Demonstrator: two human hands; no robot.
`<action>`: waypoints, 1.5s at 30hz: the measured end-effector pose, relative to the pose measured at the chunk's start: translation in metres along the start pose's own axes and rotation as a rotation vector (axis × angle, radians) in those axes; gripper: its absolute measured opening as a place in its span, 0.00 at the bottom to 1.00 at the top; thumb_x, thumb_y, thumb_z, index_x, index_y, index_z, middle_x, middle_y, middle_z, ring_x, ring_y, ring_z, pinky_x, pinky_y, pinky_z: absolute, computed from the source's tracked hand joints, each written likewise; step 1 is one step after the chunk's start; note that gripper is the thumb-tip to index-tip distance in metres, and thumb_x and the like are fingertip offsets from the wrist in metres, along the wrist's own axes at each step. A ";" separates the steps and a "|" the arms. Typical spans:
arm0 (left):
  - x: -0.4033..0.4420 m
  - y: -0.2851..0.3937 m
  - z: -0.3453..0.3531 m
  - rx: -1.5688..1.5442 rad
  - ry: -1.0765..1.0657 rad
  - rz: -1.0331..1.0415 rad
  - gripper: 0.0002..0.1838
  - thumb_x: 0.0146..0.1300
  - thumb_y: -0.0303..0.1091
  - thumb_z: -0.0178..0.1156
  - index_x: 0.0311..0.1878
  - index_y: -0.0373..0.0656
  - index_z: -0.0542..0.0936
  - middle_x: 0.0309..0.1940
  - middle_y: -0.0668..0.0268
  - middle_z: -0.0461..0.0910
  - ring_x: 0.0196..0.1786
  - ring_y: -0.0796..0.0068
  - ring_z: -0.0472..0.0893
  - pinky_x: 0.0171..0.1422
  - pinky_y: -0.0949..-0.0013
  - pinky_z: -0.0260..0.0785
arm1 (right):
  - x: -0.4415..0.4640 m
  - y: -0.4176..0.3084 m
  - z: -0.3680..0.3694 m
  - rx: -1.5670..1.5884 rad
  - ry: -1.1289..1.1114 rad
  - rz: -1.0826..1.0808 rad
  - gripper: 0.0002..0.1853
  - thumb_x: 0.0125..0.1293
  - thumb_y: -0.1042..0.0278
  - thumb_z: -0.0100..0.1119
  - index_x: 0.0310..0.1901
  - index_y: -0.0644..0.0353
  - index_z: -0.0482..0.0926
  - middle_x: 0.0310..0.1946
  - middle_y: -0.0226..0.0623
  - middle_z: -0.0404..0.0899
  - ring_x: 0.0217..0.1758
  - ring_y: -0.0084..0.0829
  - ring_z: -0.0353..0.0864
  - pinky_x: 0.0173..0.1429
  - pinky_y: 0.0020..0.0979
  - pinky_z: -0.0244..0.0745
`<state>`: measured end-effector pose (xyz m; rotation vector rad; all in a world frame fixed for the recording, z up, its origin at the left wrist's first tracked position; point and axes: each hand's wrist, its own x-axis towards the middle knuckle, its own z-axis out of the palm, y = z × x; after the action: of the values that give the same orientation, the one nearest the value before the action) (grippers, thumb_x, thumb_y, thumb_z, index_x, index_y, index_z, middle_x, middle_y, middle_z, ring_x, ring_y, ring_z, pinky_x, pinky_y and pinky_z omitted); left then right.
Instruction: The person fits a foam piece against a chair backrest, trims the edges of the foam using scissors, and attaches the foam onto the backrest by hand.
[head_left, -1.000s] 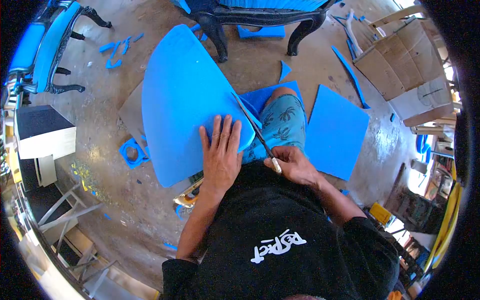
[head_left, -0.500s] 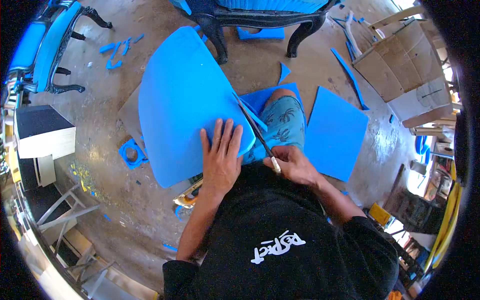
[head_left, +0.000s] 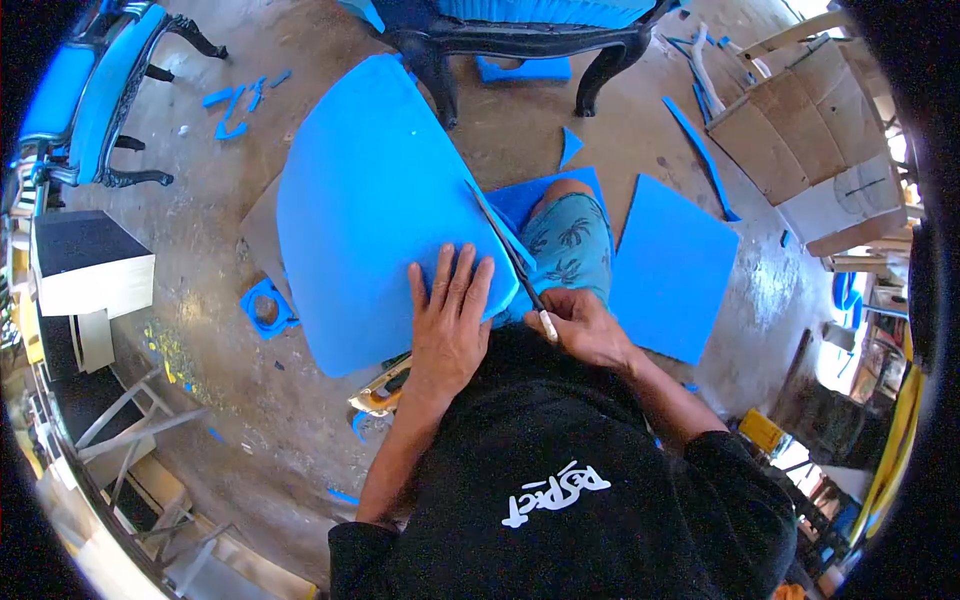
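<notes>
A large blue foam sheet (head_left: 370,200) with one curved side lies tilted over my lap. My left hand (head_left: 450,325) rests flat on its near part, fingers spread a little. In my right hand (head_left: 588,328) is a long, thin-bladed knife (head_left: 512,252), its pale handle end showing below the thumb. The dark blade runs along the foam's right edge, pointing away from me. Beside the blade, a narrow strip of blue foam (head_left: 518,250) stands slightly off the edge. My curled fingers hide part of the handle.
A flat blue foam piece (head_left: 675,270) lies on the floor to the right, near a cardboard box (head_left: 810,130). A carved black chair frame (head_left: 530,42) stands ahead. Foam scraps (head_left: 240,105) lie at the left, and a second blue-upholstered chair (head_left: 100,100) stands farther left.
My left hand has shifted slightly right and toward me on the foam. My right hand and the knife have moved only a little along the edge.
</notes>
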<state>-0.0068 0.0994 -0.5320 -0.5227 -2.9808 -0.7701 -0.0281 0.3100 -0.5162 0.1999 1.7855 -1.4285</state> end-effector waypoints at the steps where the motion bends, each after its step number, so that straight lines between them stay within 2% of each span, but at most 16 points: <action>1: 0.000 -0.001 0.001 0.007 -0.002 -0.002 0.37 0.56 0.26 0.64 0.71 0.39 0.65 0.72 0.50 0.64 0.77 0.47 0.60 0.78 0.33 0.42 | 0.001 0.003 0.000 0.001 -0.003 -0.014 0.17 0.68 0.55 0.63 0.27 0.56 0.75 0.20 0.19 0.67 0.24 0.14 0.60 0.26 0.26 0.53; 12: -0.001 0.000 -0.003 0.027 0.005 0.001 0.37 0.54 0.29 0.66 0.69 0.40 0.68 0.71 0.52 0.66 0.77 0.48 0.60 0.76 0.29 0.42 | -0.004 -0.003 0.002 -0.102 0.055 -0.083 0.18 0.68 0.56 0.64 0.25 0.58 0.75 0.19 0.21 0.66 0.25 0.15 0.61 0.27 0.28 0.56; 14: -0.002 0.000 -0.005 -0.005 -0.006 -0.007 0.37 0.56 0.26 0.64 0.71 0.40 0.66 0.73 0.51 0.64 0.77 0.48 0.59 0.78 0.33 0.42 | -0.002 -0.001 -0.003 -0.068 0.015 -0.012 0.17 0.67 0.56 0.64 0.26 0.58 0.75 0.20 0.21 0.66 0.25 0.15 0.61 0.27 0.28 0.55; 18: -0.004 0.001 -0.007 -0.010 -0.002 -0.016 0.37 0.56 0.25 0.63 0.71 0.40 0.66 0.73 0.51 0.64 0.77 0.48 0.59 0.78 0.33 0.41 | 0.005 -0.003 -0.008 -0.039 -0.020 -0.035 0.18 0.67 0.55 0.64 0.26 0.59 0.75 0.21 0.21 0.67 0.25 0.15 0.62 0.27 0.27 0.55; 33: -0.005 0.002 -0.006 -0.035 -0.001 0.011 0.34 0.61 0.29 0.61 0.71 0.41 0.66 0.73 0.51 0.64 0.77 0.46 0.59 0.79 0.34 0.40 | 0.016 -0.006 0.000 -0.028 0.013 -0.042 0.19 0.68 0.51 0.62 0.30 0.59 0.76 0.22 0.22 0.68 0.25 0.16 0.62 0.27 0.27 0.54; 35: -0.004 0.002 -0.007 -0.032 -0.014 -0.002 0.34 0.61 0.30 0.61 0.71 0.41 0.66 0.73 0.51 0.64 0.77 0.46 0.59 0.79 0.34 0.40 | 0.013 -0.010 -0.001 -0.012 -0.002 -0.067 0.19 0.68 0.53 0.61 0.34 0.66 0.80 0.24 0.27 0.72 0.30 0.20 0.66 0.32 0.31 0.62; 39: -0.005 0.001 -0.007 -0.034 -0.003 0.008 0.34 0.60 0.29 0.61 0.71 0.41 0.66 0.73 0.51 0.64 0.77 0.46 0.59 0.79 0.34 0.40 | 0.016 -0.004 0.000 -0.059 0.014 -0.086 0.18 0.68 0.55 0.62 0.33 0.66 0.80 0.22 0.27 0.71 0.28 0.20 0.65 0.30 0.32 0.62; 41: -0.005 0.002 -0.009 -0.042 -0.002 0.009 0.34 0.60 0.29 0.61 0.71 0.41 0.66 0.73 0.51 0.64 0.77 0.46 0.59 0.79 0.34 0.40 | 0.016 -0.004 0.000 -0.115 0.051 -0.112 0.17 0.67 0.57 0.65 0.28 0.61 0.76 0.21 0.22 0.68 0.26 0.16 0.63 0.27 0.28 0.57; 45: -0.007 0.002 -0.010 -0.048 0.003 0.014 0.35 0.59 0.28 0.62 0.71 0.41 0.66 0.73 0.51 0.63 0.78 0.47 0.58 0.79 0.34 0.40 | 0.017 -0.002 -0.001 -0.118 0.045 -0.104 0.16 0.68 0.58 0.62 0.28 0.62 0.76 0.21 0.22 0.69 0.26 0.17 0.64 0.28 0.28 0.58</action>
<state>-0.0006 0.0943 -0.5232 -0.5429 -2.9594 -0.8419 -0.0410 0.3037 -0.5259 0.0791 1.9356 -1.3951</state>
